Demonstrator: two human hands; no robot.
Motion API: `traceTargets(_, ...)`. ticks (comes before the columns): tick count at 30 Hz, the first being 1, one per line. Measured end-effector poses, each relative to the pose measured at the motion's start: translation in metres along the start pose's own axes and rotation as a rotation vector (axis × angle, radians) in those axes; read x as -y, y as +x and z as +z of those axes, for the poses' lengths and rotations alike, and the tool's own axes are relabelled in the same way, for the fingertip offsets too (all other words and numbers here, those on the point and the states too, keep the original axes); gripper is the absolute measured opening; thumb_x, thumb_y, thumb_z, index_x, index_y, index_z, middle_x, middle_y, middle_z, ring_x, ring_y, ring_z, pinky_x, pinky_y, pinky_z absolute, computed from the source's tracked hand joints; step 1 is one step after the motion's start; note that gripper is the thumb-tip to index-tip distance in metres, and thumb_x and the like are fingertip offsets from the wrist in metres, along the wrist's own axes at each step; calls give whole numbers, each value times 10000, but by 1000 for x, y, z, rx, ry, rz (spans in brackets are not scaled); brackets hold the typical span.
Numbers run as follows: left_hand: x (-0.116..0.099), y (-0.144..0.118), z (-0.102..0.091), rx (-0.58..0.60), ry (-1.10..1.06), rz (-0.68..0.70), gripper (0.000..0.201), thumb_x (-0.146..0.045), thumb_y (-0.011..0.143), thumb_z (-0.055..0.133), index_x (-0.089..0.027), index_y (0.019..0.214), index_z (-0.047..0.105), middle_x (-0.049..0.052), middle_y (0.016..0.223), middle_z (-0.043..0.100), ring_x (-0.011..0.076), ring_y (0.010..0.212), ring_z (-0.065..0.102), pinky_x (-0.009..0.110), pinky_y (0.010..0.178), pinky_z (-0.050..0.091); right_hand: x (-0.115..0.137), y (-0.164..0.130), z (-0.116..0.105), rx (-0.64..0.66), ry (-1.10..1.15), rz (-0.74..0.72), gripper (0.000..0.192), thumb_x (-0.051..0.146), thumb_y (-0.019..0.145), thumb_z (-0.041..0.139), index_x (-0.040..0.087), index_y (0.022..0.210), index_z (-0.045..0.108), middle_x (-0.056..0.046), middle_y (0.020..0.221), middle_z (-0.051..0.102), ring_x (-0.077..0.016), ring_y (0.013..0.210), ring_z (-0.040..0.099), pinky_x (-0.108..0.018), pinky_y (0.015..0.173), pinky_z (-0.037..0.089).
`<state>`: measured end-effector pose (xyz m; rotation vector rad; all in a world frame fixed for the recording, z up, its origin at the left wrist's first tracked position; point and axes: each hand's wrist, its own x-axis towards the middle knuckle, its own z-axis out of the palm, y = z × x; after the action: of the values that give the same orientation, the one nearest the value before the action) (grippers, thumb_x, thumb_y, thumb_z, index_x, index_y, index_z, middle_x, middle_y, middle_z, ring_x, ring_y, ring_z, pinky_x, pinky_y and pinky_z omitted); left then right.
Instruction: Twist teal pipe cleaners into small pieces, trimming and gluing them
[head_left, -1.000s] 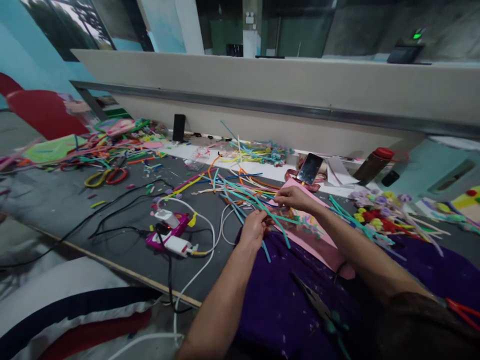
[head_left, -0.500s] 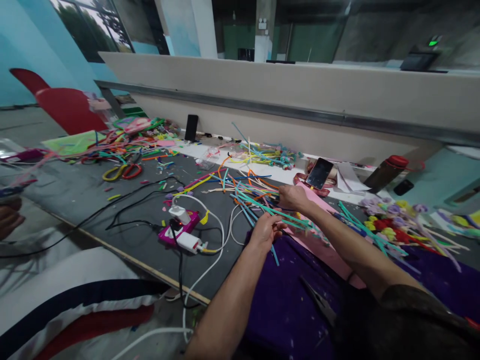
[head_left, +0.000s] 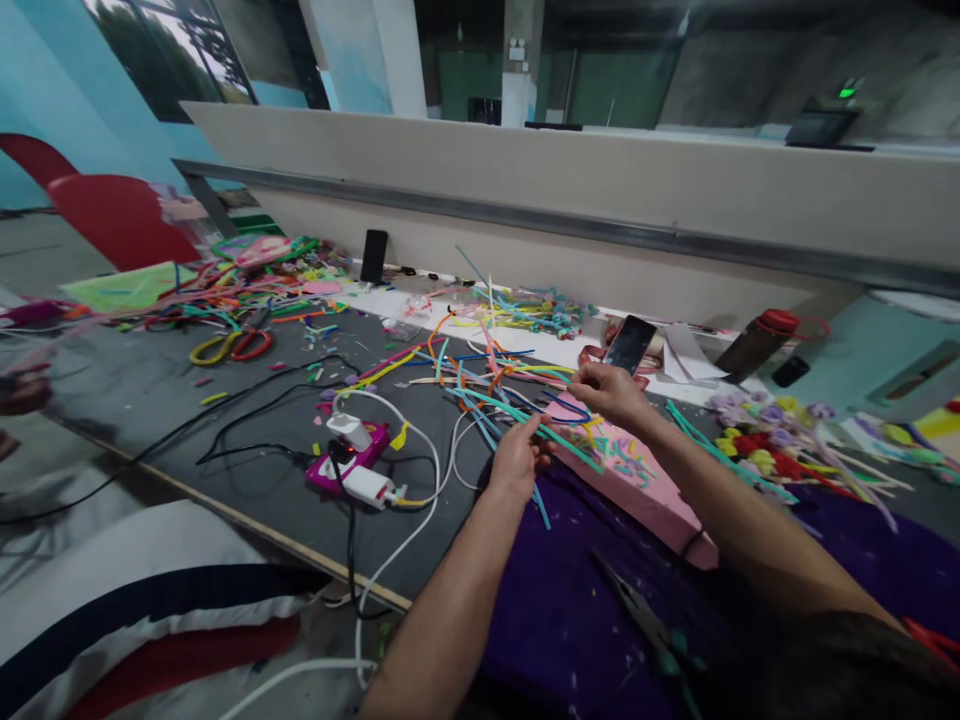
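Note:
Fuzzy pipe cleaners in teal, orange, yellow, blue and pink lie in a loose tangle in front of me. My left hand [head_left: 517,455] is closed on teal pipe cleaners [head_left: 574,448], whose ends stick out past its fingers to the right. Slightly farther away, my right hand [head_left: 611,390] pinches what looks like a dark blue pipe cleaner [head_left: 566,405], bent into a curve; its fingertips are partly hidden. Beneath both hands' far side lies a pink block [head_left: 660,495], with short coloured cut pieces [head_left: 626,458] scattered on top.
A purple cloth [head_left: 555,590] covers my lap, with pliers [head_left: 634,605] on it. Left stand a magenta power strip [head_left: 337,470] with cables and scissors [head_left: 231,346]. A phone [head_left: 630,343], a bottle [head_left: 757,343] and finished flowers [head_left: 757,425] sit right. Another person's hand [head_left: 22,390] is far left.
My right hand has lifted and moved slightly right, away from the tangle. More of the pink block and its cut pieces shows. My left hand stays by the teal pipe cleaners.

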<state>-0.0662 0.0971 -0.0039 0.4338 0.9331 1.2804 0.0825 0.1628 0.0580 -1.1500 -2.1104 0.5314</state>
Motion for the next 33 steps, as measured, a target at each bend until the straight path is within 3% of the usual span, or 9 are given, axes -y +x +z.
traceTargets(6, 5, -8, 8, 43, 189, 155, 284, -385, 700, 585, -126, 815, 588, 39, 690, 631, 61, 416, 516, 146, 338, 293, 12, -11, 4, -102, 159, -32, 168, 317, 760, 501, 160, 708, 529, 23, 570, 491, -80, 492, 411, -190, 469, 319)
traceTargets(12, 6, -11, 11, -42, 175, 300, 337, -425, 680, 600, -117, 816, 587, 30, 683, 626, 51, 414, 499, 150, 343, 285, 6, -11, 10, 12, 165, 98, 180, 328, 716, 527, 160, 656, 514, 30, 544, 474, -79, 472, 405, -188, 436, 303)
traceTargets(18, 2, -11, 8, -16, 155, 269, 335, -401, 703, 584, -136, 908, 584, 5, 684, 607, 39, 405, 475, 148, 349, 293, 5, -18, 21, 79, 228, 151, 212, 350, 725, 514, 156, 641, 531, 40, 527, 469, -73, 455, 393, -186, 431, 286)
traceTargets(23, 3, -10, 9, -61, 196, 264, 316, -441, 684, 595, -131, 731, 558, -31, 511, 524, 47, 374, 449, 150, 348, 289, 12, -34, 29, 169, 285, 143, 204, 340, 730, 531, 155, 643, 532, 44, 541, 461, -65, 475, 377, -174, 431, 269)
traceTargets(29, 0, -11, 8, -27, 255, 289, 393, -472, 686, 582, -125, 867, 623, -48, 461, 473, 35, 330, 374, 154, 324, 238, 18, -40, 29, 221, 254, 123, 238, 368, 761, 506, 153, 669, 550, 50, 528, 441, -65, 459, 359, -179, 433, 270)
traceTargets(33, -3, -10, 4, -31, 241, 296, 339, -454, 663, 611, -125, 744, 610, -51, 439, 453, 33, 329, 377, 150, 327, 239, 17, -37, 25, 213, 190, 87, 281, 400, 791, 474, 152, 697, 565, 30, 569, 497, -80, 489, 415, -190, 459, 305)
